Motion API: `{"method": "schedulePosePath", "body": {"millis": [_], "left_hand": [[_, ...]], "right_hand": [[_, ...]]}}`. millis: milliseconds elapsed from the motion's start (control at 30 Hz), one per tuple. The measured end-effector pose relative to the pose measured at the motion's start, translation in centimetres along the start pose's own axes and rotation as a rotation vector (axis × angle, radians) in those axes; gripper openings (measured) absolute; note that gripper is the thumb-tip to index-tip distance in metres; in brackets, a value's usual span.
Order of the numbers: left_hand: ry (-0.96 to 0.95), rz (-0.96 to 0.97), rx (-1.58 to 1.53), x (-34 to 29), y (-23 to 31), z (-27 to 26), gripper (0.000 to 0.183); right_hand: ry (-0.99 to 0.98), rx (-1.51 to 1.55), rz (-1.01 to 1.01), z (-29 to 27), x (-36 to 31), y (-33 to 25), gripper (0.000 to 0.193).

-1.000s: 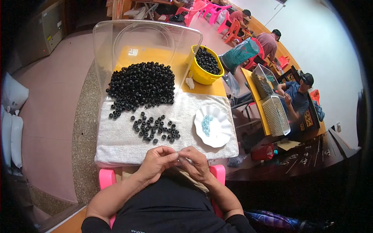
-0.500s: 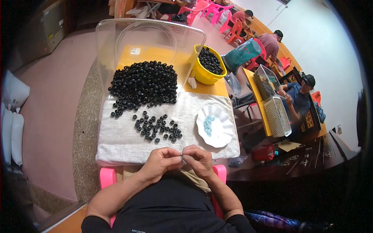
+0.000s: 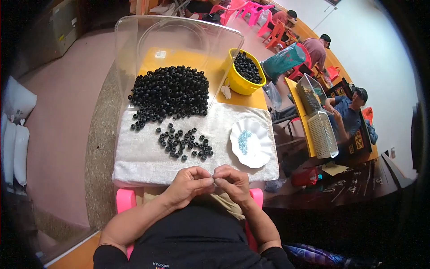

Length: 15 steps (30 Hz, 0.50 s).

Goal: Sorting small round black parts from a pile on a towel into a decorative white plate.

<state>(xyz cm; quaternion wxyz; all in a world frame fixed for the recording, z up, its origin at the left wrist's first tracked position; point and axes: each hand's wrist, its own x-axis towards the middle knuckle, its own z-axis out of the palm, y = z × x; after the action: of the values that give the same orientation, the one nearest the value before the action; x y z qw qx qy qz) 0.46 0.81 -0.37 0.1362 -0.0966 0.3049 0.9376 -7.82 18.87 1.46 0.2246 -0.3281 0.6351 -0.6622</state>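
At the near edge of the towel, my left hand (image 3: 190,184) and my right hand (image 3: 230,181) meet, thumbs and forefingers pinched tip to tip. Whatever lies between the fingertips is too small to make out. Just beyond them, a loose group of black beads (image 3: 183,142) is scattered on the white towel (image 3: 139,157). Farther off, a big pile of black beads (image 3: 172,92) spills from the mouth of a clear plastic bin (image 3: 179,27). To the right of the loose beads sits a white scalloped plate (image 3: 260,152) holding tiny light-blue pieces (image 3: 244,141).
A yellow tub (image 3: 242,85) full of black beads stands at the table's far right, a crumpled white scrap (image 3: 226,92) beside it. Rightward, a person (image 3: 347,114) sits at another table with a white perforated basket (image 3: 323,134). Pink chair arms (image 3: 125,200) flank me.
The whole view has shifted slightly, so the table appears a little higher and to the right. My hands stay pinched together in nearly the same pose.
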Motion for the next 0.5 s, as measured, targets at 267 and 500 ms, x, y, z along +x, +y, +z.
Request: {"method": "schedulePosePath", "body": {"millis": [267,500], "left_hand": [[-0.020,0.005,-0.052,-0.1,0.1,0.2,0.012],[0.010,0.053,-0.100,-0.2,0.1,0.2,0.011]], "right_hand": [[0.024,0.158,0.046,0.5,-0.1,0.4,0.011],[0.207,-0.060,-0.095,3.3,-0.9,0.4,0.017]]}}
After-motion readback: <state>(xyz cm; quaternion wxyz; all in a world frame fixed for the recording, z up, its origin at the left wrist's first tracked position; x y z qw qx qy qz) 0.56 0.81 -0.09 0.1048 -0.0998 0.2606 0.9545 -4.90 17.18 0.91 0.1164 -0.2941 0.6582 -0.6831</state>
